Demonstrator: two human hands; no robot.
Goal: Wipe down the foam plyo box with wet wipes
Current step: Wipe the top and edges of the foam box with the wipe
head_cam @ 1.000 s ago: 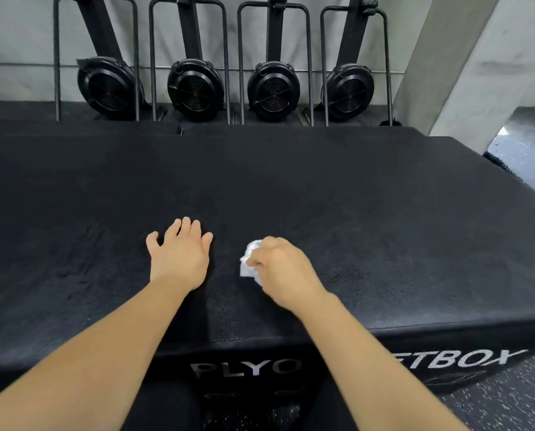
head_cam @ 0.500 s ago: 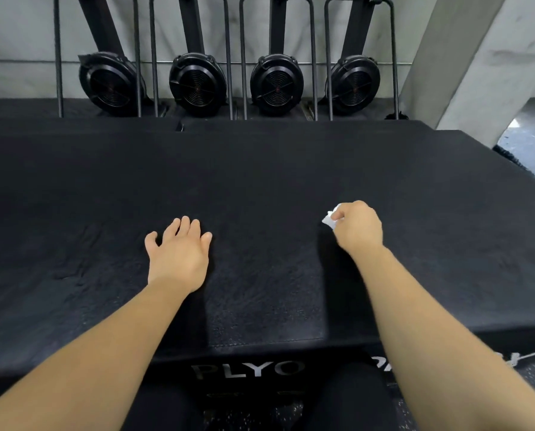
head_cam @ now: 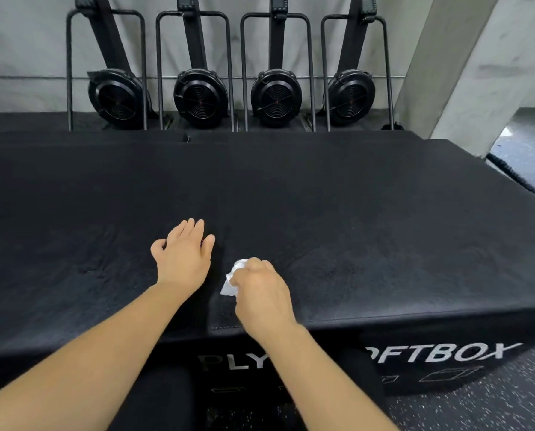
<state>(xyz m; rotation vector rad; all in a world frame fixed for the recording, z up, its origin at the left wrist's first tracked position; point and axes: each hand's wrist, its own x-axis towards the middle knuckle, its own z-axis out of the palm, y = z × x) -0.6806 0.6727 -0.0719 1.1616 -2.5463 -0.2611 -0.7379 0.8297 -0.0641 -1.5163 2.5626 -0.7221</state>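
So the right hand has swept back in from the right, fingers bunched round the one wet wipe, near the plyo box front edge, just beside the flat, relaxed left hand. Looks mid-wipe, plenty left. Four fan machines stand at the far wall.

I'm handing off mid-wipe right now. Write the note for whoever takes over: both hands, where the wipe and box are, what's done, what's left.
Left hand: open, palm flat on the top of the plyo box, near the front middle.
Right hand: holds a crumpled white wet wipe against the box top, just right of the left hand, near the front edge.
Done: wiping is under way; the dark surface does not show which parts are already wiped.
Left: probably best to cover the whole top, far side and right end included, then the box's sides.
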